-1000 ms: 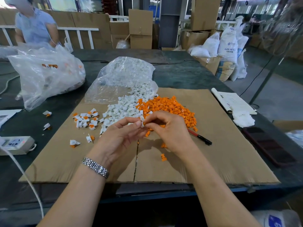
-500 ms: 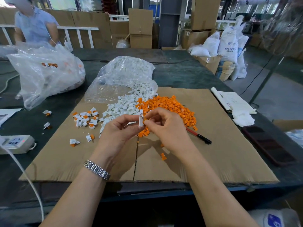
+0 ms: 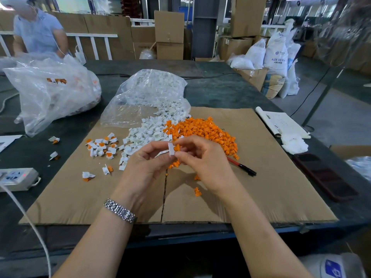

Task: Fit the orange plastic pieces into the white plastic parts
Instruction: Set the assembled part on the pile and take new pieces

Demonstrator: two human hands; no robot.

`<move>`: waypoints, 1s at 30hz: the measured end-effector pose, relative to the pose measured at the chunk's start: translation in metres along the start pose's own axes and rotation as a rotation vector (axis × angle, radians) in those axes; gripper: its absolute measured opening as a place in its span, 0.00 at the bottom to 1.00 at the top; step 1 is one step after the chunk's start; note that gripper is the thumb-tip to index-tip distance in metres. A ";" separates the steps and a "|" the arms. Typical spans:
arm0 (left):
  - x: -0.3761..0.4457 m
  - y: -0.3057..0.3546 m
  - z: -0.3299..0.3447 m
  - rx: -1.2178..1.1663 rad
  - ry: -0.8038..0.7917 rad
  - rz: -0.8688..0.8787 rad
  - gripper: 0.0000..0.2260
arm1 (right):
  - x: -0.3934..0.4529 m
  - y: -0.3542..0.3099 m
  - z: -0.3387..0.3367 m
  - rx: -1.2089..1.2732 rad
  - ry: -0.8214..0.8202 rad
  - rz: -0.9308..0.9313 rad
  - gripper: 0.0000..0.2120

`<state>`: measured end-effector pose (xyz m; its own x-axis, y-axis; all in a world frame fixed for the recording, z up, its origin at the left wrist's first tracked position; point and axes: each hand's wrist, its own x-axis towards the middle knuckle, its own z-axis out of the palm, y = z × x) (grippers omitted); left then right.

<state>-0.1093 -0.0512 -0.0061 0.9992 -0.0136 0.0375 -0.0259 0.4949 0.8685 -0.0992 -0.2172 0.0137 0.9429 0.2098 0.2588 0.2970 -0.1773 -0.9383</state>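
White plastic part is pinched in left hand grip; orange piece is pressed against it by right hand grip, above cardboard sheet.

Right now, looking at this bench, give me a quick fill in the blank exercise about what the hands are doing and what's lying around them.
1. The left hand pinches a ____ plastic part.
2. The right hand presses an ____ piece against that part.
3. The loose orange pile lies on a sheet of ____.
4. The wristwatch sits on the ____ wrist.

Missing words: white; orange; cardboard; left
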 end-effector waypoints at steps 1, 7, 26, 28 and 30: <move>-0.001 -0.001 0.002 -0.003 -0.003 -0.006 0.12 | 0.000 0.001 0.000 -0.027 0.019 -0.010 0.10; 0.003 0.003 -0.004 0.197 0.032 -0.045 0.09 | 0.000 0.005 0.002 -0.180 0.063 -0.091 0.10; 0.006 0.013 -0.005 0.208 0.088 -0.187 0.10 | -0.002 0.019 0.003 -0.214 0.063 -0.201 0.09; 0.007 0.014 -0.006 0.216 0.088 -0.222 0.09 | -0.002 0.020 0.003 -0.217 0.050 -0.192 0.10; 0.006 0.016 -0.007 0.208 0.085 -0.249 0.09 | -0.002 0.021 0.003 -0.225 0.043 -0.188 0.10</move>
<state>-0.1031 -0.0371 0.0040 0.9744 -0.0354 -0.2222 0.2225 0.2976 0.9284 -0.0949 -0.2182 -0.0070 0.8723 0.2192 0.4371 0.4885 -0.3494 -0.7996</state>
